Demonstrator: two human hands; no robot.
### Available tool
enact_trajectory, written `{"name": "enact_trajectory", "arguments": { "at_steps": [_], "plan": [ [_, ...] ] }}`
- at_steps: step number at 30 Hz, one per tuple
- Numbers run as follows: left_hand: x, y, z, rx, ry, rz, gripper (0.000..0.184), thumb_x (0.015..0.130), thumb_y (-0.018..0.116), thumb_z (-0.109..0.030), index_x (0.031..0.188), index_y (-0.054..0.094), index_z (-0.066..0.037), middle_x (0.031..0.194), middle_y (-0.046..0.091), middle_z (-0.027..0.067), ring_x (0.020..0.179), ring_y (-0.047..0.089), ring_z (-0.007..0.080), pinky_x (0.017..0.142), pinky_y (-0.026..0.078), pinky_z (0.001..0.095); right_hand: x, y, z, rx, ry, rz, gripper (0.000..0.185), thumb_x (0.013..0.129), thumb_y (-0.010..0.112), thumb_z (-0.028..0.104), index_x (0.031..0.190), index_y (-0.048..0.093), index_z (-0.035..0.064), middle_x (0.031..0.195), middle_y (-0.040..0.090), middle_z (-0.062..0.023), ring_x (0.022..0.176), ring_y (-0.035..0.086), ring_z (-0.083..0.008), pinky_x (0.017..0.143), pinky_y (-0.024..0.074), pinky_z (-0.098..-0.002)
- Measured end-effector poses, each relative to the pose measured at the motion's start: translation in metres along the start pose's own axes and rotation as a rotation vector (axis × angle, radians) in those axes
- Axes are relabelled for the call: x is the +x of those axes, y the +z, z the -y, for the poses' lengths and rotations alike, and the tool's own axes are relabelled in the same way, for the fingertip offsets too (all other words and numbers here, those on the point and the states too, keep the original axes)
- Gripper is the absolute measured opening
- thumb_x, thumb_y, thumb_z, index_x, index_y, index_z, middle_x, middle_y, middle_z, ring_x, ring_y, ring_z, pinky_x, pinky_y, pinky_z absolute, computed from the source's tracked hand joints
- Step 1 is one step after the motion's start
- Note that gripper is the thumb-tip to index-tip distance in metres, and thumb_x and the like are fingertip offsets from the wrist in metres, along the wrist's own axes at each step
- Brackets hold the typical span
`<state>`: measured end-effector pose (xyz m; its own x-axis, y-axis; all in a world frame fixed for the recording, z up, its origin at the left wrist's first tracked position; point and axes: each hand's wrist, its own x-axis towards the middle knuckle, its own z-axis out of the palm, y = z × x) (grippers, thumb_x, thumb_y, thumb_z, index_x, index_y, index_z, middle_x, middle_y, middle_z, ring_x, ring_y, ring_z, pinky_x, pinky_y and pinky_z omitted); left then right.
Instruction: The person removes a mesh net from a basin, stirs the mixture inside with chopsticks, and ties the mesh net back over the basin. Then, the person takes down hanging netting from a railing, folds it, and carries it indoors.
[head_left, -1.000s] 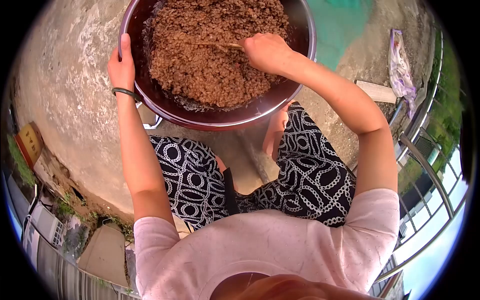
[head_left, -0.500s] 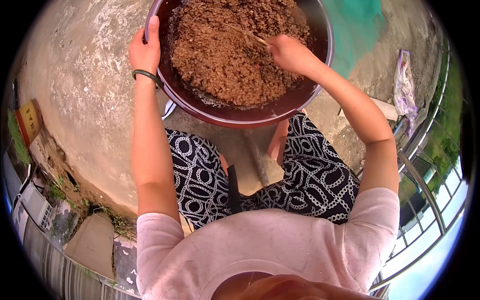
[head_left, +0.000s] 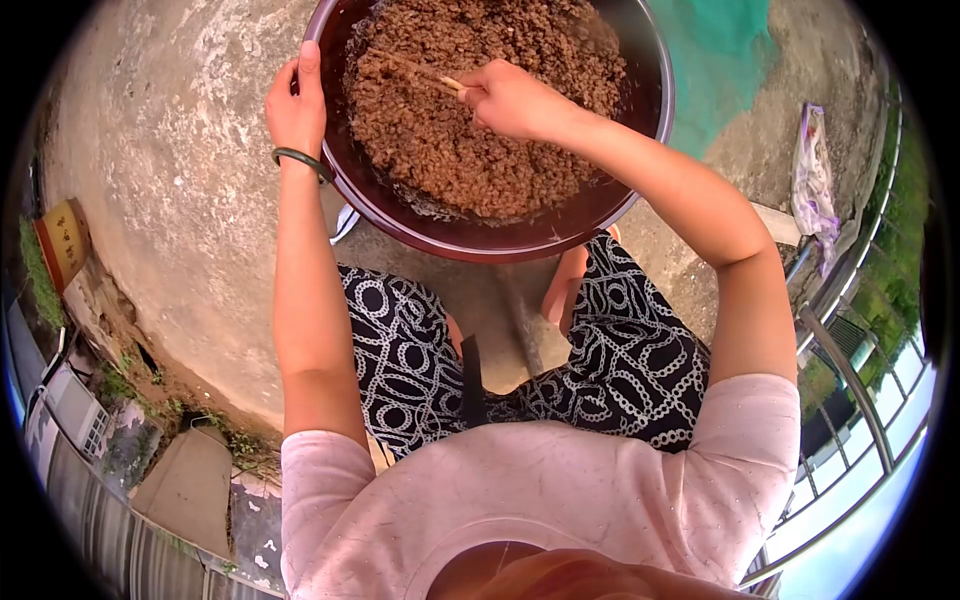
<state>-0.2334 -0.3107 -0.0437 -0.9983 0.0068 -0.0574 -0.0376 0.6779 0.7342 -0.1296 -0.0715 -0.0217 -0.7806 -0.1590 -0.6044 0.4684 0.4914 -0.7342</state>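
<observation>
A large dark red basin point(head_left: 450, 243) stands in front of me, holding a heap of moist brown crumbly mixture point(head_left: 500, 190). My left hand point(head_left: 297, 105) grips its rim on the left side, thumb up along the edge. Closed around the ends of wooden chopsticks point(head_left: 425, 75) is my right hand point(head_left: 510, 100), over the middle of the heap. The far ends of the chopsticks reach left into the mixture, so their tips are hidden.
Worn concrete ground point(head_left: 180, 180) spreads around the basin, with a green patch point(head_left: 710, 70) at upper right. A crumpled plastic bag point(head_left: 815, 185) lies to the right, near a metal railing point(head_left: 850, 370). My knees in patterned trousers point(head_left: 400, 350) flank the near side.
My right hand has moved left across the mixture with the chopsticks. My left hand keeps its hold on the rim; the whole view has shifted slightly.
</observation>
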Motion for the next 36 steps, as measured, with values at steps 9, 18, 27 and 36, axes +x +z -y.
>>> {"name": "enact_trajectory", "arguments": {
  "at_steps": [9, 18, 27, 36],
  "plan": [
    [0.001, 0.001, 0.006, 0.041, 0.002, -0.019, 0.086, 0.080, 0.049, -0.076, 0.114, 0.064, 0.002, 0.102, 0.066, 0.0212, 0.097, 0.062, 0.0327, 0.088, 0.045, 0.0381, -0.040, -0.035, -0.037, -0.500, -0.112, -0.272, 0.021, 0.087, 0.056, 0.020, 0.089, 0.067, 0.0018, 0.077, 0.066, -0.0206, 0.077, 0.066, -0.0368, 0.069, 0.0522, -0.0466],
    [-0.001, -0.001, 0.000, 0.039, -0.006, 0.019, 0.084, 0.081, 0.049, -0.075, 0.111, 0.065, 0.002, 0.096, 0.066, 0.0185, 0.091, 0.062, 0.0280, 0.085, 0.046, 0.0356, -0.098, -0.044, -0.099, -0.857, -0.180, -0.480, 0.016, 0.083, 0.058, 0.014, 0.092, 0.064, 0.0028, 0.085, 0.063, -0.0135, 0.073, 0.066, -0.0312, 0.062, 0.0531, -0.0404],
    [0.002, 0.002, 0.005, 0.035, 0.046, 0.006, 0.080, 0.083, 0.051, -0.071, 0.109, 0.065, 0.004, 0.085, 0.064, 0.0136, 0.080, 0.058, 0.0219, 0.077, 0.045, 0.0321, -0.070, -0.039, -0.144, -0.902, -0.291, -0.541, 0.014, 0.081, 0.065, 0.015, 0.090, 0.063, 0.0046, 0.089, 0.059, -0.0080, 0.081, 0.062, -0.0273, 0.066, 0.0513, -0.0387],
    [0.003, 0.000, 0.004, 0.079, 0.027, -0.006, 0.077, 0.087, 0.049, -0.067, 0.111, 0.064, 0.005, 0.097, 0.066, 0.0183, 0.093, 0.060, 0.0249, 0.087, 0.044, 0.0347, -0.088, -0.052, -0.101, -0.963, -0.388, -0.509, 0.022, 0.077, 0.067, 0.020, 0.094, 0.065, 0.0073, 0.113, 0.056, -0.0074, 0.108, 0.053, -0.0227, 0.095, 0.0408, -0.0417]
  ]
}}
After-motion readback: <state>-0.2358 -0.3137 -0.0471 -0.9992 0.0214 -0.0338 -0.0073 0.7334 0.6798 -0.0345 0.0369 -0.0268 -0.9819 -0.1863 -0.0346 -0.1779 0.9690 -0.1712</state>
